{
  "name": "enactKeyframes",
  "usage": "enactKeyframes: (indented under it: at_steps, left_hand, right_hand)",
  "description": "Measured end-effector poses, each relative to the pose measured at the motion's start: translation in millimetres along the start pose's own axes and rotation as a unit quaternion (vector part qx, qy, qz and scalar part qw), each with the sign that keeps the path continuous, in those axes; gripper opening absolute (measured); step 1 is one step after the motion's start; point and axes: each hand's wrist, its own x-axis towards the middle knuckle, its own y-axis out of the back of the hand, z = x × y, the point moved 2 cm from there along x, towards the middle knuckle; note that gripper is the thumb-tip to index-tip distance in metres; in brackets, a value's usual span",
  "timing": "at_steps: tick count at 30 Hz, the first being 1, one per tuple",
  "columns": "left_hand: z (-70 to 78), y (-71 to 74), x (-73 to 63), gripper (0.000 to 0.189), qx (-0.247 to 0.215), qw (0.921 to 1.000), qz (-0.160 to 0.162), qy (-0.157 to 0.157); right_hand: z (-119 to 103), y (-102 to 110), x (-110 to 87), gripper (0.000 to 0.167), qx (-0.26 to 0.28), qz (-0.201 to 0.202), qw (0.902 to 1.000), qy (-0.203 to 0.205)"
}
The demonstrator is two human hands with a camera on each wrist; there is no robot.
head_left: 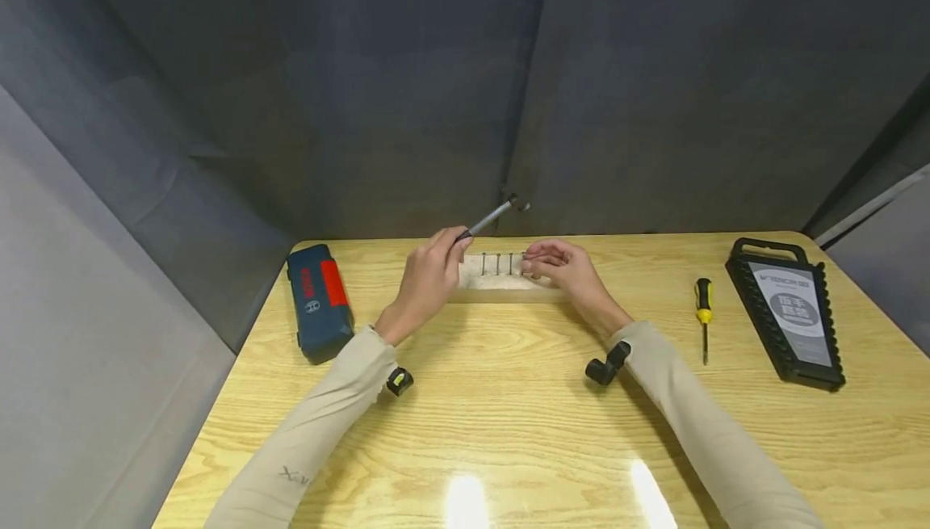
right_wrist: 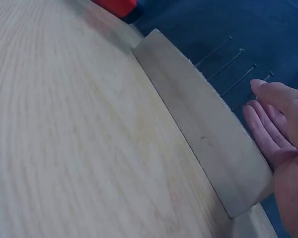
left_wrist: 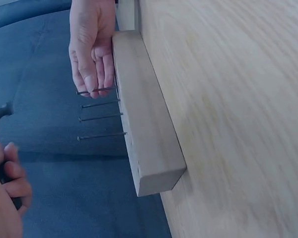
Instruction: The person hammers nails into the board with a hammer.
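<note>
My left hand (head_left: 427,274) grips a hammer (head_left: 491,217) by its dark handle, its head raised above and behind the wooden block (head_left: 501,295). Several long nails (left_wrist: 100,136) stand upright in a row in the block's top face. At the right end of that row, my right hand (head_left: 570,272) pinches one nail (left_wrist: 83,92) between thumb and fingers. The right wrist view shows the thumb near this nail's head, with the other fingers (right_wrist: 262,130) beside the block. In the left wrist view the hammer head (left_wrist: 2,111) is partly cut off.
A blue and red Bosch case (head_left: 317,303) lies on the table's left side. To the right are a yellow and black screwdriver (head_left: 703,311) and a black wrench rack (head_left: 792,315). A dark curtain (head_left: 407,109) hangs behind the wooden table (head_left: 508,400).
</note>
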Motion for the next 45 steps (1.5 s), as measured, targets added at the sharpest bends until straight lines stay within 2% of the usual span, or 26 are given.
enactKeyframes:
  at_steps: [2,5,8,10,13,15,18,20,23,28,31,35,39,42,45]
  left_hand:
    - [-0.1,-0.5,-0.6,0.020,0.002,1.0000,-0.002,0.000]
    - [-2.2,-4.2,-5.3,0.020,0.040,0.9971,-0.065,0.001]
    - [-5.5,-8.8,-10.6,0.022,0.079,0.9878,-0.134,-0.002]
    - [-6.3,-10.1,-12.6,0.022,0.087,0.9859,-0.143,-0.007]
    - [-5.8,-9.2,-13.3,0.021,0.085,0.9880,-0.129,-0.010]
    - [-5.2,-8.7,-13.3,0.020,0.081,0.9895,-0.119,-0.010]
    - [-5.1,-9.7,-13.9,0.019,0.073,0.9911,-0.111,-0.006]
    - [-5.4,-10.3,-14.3,0.019,0.068,0.9919,-0.107,-0.002]
    - [-6.4,-9.9,-14.4,0.018,0.065,0.9935,-0.093,0.004]
    - [-8.7,-8.1,-12.1,0.018,0.069,0.9948,-0.074,0.008]
    - [-8.6,-8.5,-11.2,0.019,0.065,0.9951,-0.074,0.007]
    - [-6.9,-9.8,-11.5,0.019,0.055,0.9957,-0.074,0.009]
    - [-4.1,-10.6,-9.4,0.019,0.046,0.9976,-0.051,-0.003]
    - [-1.9,-8.7,-8.2,0.019,0.033,0.9991,-0.014,-0.024]
    - [-1.7,-6.8,-10.5,0.018,0.023,0.9989,0.013,-0.037]
  right_hand:
    - [1,1,0.5,0.031,0.006,-0.007,1.0000,0.002]
    - [2,0,0.5,0.027,-0.019,-0.006,0.9997,0.016]
    - [2,-3,-1.2,0.023,-0.043,0.007,0.9986,0.028]
    - [2,-4,-1.9,0.022,-0.054,0.015,0.9980,0.031]
    - [3,-3,-0.3,0.023,-0.061,0.010,0.9976,0.030]
    - [2,-2,2.2,0.023,-0.049,0.000,0.9987,0.014]
    - [-1,4,4.5,0.021,0.019,-0.013,0.9993,-0.029]
    - [-5,9,4.8,0.020,0.081,-0.019,0.9948,-0.059]
    - [-11,16,4.8,0.024,0.117,-0.032,0.9893,-0.081]
    - [-21,21,8.0,0.030,0.006,-0.049,0.9980,-0.040]
    - [-22,17,8.1,0.029,-0.058,-0.058,0.9965,-0.014]
    - [-14,4,3.7,0.027,-0.107,-0.072,0.9917,0.000]
    - [-6,-2,-1.7,0.023,-0.100,-0.035,0.9943,0.016]
    - [-5,-3,-4.9,0.022,-0.078,-0.008,0.9967,0.021]
    - [-4,-3,-6.5,0.022,-0.072,-0.001,0.9972,0.022]
